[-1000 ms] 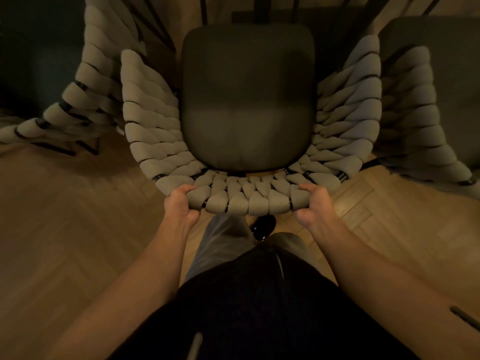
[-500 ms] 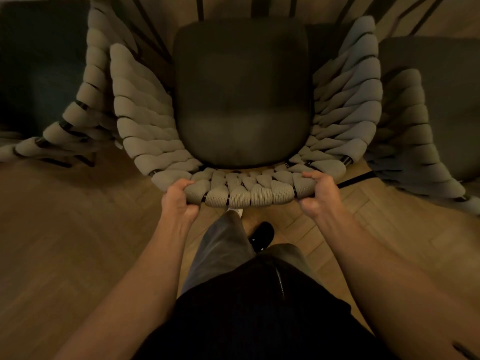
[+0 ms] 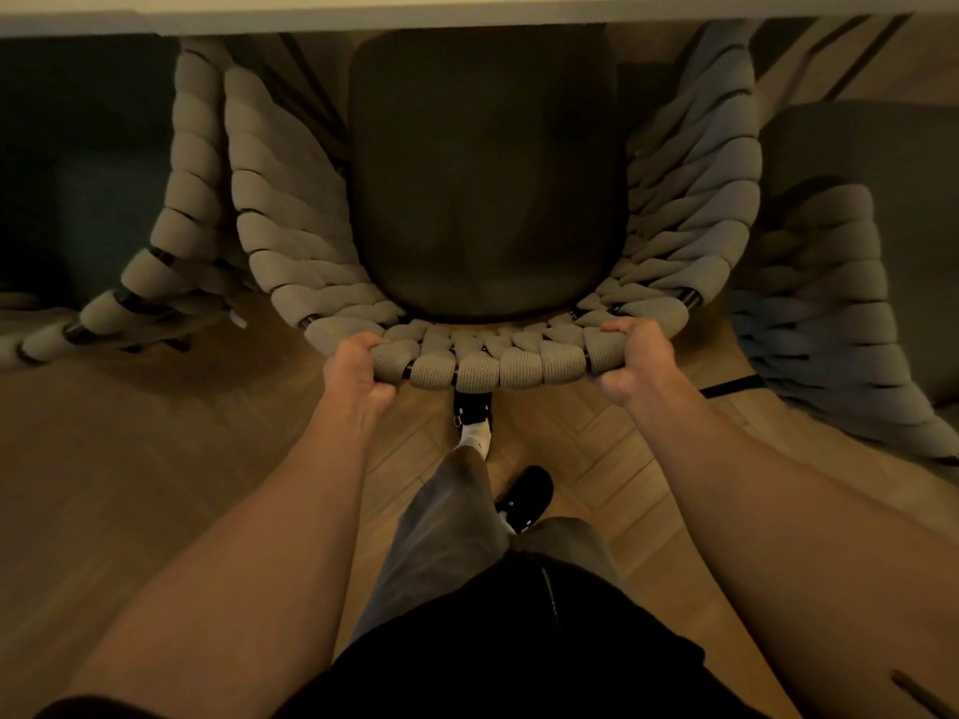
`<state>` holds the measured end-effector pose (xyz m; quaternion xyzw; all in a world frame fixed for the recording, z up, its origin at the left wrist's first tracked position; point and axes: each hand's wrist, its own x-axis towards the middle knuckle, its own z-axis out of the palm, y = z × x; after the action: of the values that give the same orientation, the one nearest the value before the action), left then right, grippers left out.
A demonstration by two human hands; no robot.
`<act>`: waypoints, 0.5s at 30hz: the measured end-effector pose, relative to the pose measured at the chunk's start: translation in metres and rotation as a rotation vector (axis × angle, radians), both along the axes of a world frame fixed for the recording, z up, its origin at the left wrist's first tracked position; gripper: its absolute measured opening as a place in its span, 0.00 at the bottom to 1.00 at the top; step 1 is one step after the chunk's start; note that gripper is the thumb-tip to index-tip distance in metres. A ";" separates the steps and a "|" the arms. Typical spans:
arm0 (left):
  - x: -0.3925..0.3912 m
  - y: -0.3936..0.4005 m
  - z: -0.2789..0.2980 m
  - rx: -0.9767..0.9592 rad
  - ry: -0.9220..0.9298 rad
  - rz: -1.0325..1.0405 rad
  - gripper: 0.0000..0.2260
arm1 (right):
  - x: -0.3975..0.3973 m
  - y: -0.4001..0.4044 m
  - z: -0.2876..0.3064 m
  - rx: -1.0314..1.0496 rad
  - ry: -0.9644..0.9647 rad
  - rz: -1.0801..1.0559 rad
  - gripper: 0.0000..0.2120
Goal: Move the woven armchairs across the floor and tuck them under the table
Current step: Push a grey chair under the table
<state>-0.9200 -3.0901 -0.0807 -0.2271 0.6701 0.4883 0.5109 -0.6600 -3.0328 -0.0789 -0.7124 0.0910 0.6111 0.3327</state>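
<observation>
Woven armchair: left hand and right hand both grip near backrest rim; front under tabletop.

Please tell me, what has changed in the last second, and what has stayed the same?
The middle chair has moved forward, toward the table: the table's edge now shows along the top and the front of the seat reaches it. One foot has stepped forward under the backrest. Unchanged: the left hand and the right hand still grip the woven top of the backrest, and the chairs on either side stand as before.
</observation>
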 end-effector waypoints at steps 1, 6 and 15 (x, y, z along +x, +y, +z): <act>-0.002 0.006 0.001 0.001 -0.003 -0.008 0.20 | -0.002 0.005 0.001 -0.004 -0.008 0.019 0.24; -0.010 0.032 0.007 0.014 -0.012 -0.027 0.18 | -0.009 0.032 0.002 -0.021 -0.020 0.057 0.23; -0.012 0.045 0.005 -0.011 0.004 -0.037 0.23 | -0.013 0.042 0.003 -0.018 -0.019 0.043 0.24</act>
<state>-0.9319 -3.0446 -0.0758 -0.2168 0.6778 0.4755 0.5172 -0.6731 -2.9913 -0.0755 -0.7230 0.0779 0.6103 0.3142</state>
